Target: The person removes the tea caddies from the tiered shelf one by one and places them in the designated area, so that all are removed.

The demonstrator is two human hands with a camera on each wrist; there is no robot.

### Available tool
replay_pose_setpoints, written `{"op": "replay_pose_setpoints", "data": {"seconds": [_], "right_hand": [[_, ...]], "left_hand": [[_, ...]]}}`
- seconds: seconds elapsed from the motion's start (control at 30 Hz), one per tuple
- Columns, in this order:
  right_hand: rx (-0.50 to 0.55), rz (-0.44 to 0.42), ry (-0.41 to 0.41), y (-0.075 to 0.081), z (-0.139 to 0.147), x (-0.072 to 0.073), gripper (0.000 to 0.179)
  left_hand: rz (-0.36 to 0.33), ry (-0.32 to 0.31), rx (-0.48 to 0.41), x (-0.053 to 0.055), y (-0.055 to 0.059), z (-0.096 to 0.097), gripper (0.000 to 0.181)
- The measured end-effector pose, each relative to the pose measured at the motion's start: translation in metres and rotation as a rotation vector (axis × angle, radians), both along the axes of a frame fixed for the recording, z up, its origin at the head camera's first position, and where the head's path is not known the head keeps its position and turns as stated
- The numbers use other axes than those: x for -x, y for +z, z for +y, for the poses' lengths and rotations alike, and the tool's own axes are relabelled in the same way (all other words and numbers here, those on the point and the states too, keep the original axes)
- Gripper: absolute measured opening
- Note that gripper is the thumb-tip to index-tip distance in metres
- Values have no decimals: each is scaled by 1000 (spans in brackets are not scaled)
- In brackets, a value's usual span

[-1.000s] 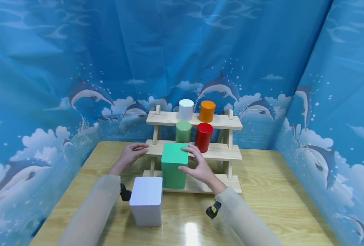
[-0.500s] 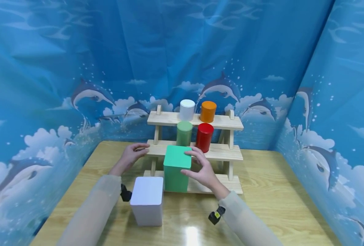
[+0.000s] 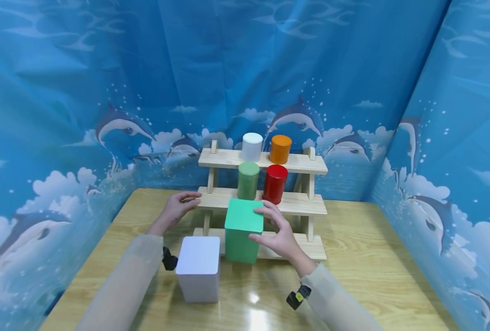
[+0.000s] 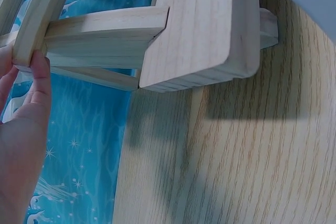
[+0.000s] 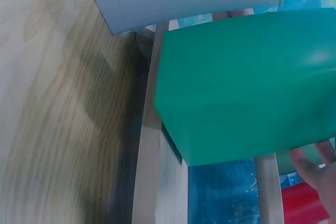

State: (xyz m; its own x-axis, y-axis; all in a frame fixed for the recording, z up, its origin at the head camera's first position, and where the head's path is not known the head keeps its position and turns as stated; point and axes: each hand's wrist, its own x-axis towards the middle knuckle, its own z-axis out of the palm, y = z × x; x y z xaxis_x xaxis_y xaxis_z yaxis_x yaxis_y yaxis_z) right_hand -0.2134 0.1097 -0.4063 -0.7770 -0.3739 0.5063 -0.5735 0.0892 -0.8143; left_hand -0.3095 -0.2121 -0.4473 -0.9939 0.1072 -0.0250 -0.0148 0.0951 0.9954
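Note:
A tall green box [image 3: 242,241] stands out in front of the three-tier wooden shelf [image 3: 302,203]. My right hand [image 3: 281,235] holds it near the top, thumb on the near face and fingers at its right side. In the right wrist view, the green box [image 5: 236,93] overlaps the lowest board, and only some fingers of the right hand [image 5: 317,174] show. My left hand [image 3: 176,212] is at the left end of the middle board. The left wrist view shows the left hand [image 4: 26,129] pinching that board's end between thumb and fingers.
A white box [image 3: 198,276] stands on the wooden table [image 3: 352,257], left of the green one. On the top board are a white cylinder [image 3: 251,149] and an orange cylinder [image 3: 279,151]. Green [image 3: 248,183] and red [image 3: 275,186] cylinders occupy the middle board. Dolphin-print curtains [image 3: 245,64] surround the table.
The right hand has brought the green box a little to the right and nearer to me. My left hand stays at the shelf's end, and the cylinders and white box keep their places.

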Motion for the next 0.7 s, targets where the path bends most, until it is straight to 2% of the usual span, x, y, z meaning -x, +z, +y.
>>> {"op": "replay_pose_setpoints", "data": {"seconds": [0.17, 0.33, 0.7], "right_hand": [[15, -19, 23, 1, 3, -7, 55], [16, 20, 27, 0, 6, -11, 55], [48, 53, 23, -2, 14, -19, 54]], "left_hand": [[29, 12, 27, 6, -11, -3, 43], [69, 22, 70, 7, -14, -4, 46], [32, 18, 10, 8, -13, -5, 43]]}}
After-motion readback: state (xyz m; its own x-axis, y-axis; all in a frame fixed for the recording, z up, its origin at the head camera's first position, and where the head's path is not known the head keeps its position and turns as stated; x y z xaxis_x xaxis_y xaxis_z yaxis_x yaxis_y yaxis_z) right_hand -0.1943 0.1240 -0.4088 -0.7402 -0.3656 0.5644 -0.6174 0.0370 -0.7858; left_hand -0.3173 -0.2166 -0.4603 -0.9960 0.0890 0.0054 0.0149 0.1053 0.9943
